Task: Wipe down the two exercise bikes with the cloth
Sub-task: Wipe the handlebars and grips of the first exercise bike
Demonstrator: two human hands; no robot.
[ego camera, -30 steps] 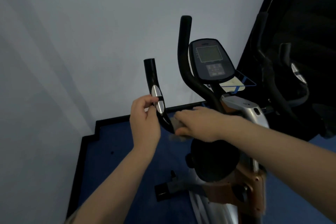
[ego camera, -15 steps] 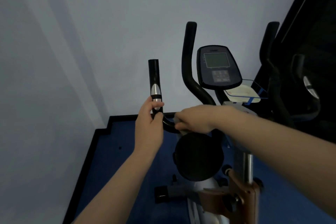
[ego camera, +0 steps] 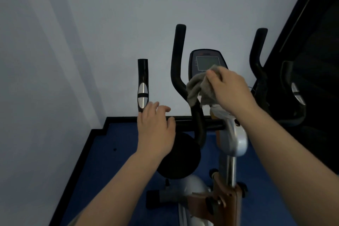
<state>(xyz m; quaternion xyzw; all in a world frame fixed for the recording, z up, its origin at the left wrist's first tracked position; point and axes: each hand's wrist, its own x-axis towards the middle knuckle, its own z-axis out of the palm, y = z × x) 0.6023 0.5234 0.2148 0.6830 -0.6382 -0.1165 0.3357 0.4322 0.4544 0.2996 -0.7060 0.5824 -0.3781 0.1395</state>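
So the right hand (ego camera: pixel 232 91) just came up off the lower handlebar and now holds the grey cloth (ego camera: pixel 199 87) bunched against the bike's console (ego camera: pixel 207 60). Left hand (ego camera: pixel 156 128) let go, fingers loose over the handlebar (ego camera: pixel 143 86). Looks like the screen's next. No containers I can make out.

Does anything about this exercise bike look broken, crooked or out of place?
Nothing stands out. The exercise bike stands upright with its console and handlebars intact. The right hand holds the grey cloth in front of the console; the left hand rests at the handlebar bend.
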